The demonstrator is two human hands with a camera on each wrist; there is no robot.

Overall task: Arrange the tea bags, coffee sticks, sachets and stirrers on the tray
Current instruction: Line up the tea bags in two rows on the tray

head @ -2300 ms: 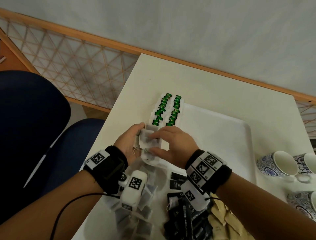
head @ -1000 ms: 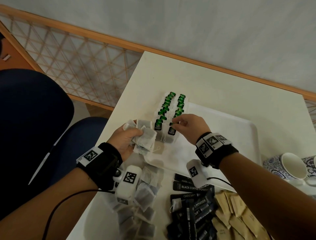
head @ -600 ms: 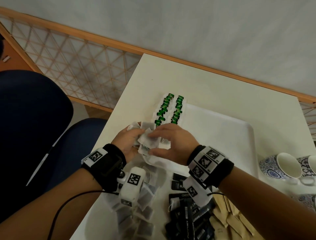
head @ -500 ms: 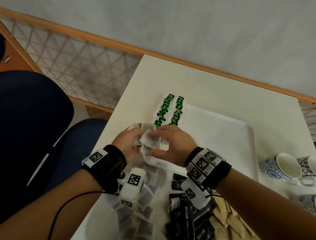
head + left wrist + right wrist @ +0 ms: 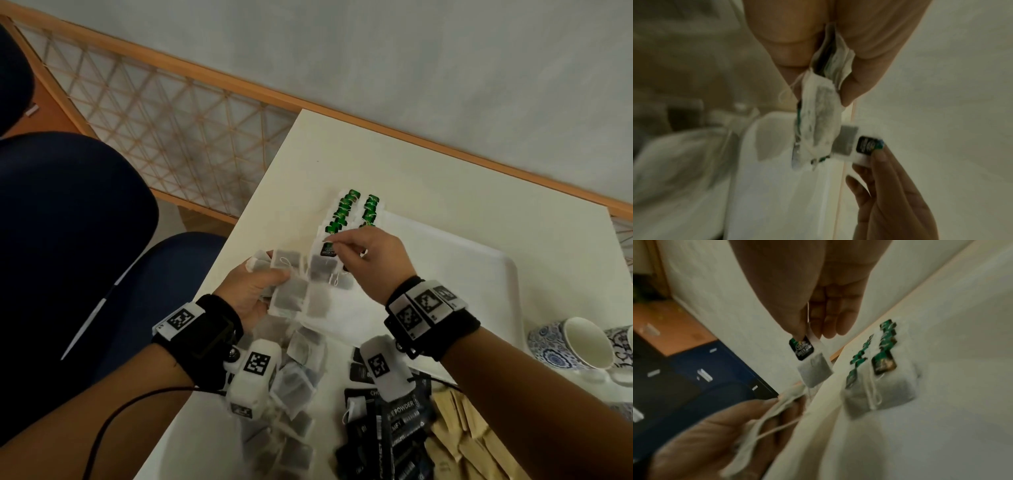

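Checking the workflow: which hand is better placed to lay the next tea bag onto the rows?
Right. The right hand already pinches one tea bag by its tag, beside the rows on the tray; the left hand grips the bunch.

White table (image 5: 428,171) bears tray (image 5: 479,274), seemingly cups (image 5: 575,346)

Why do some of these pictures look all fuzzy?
Left wrist view: smeared by blur, only the tea bags near the left hand fairly clear. Right wrist view: blurred too, the left hand most. Head view: sharper, its bottom edge soft.
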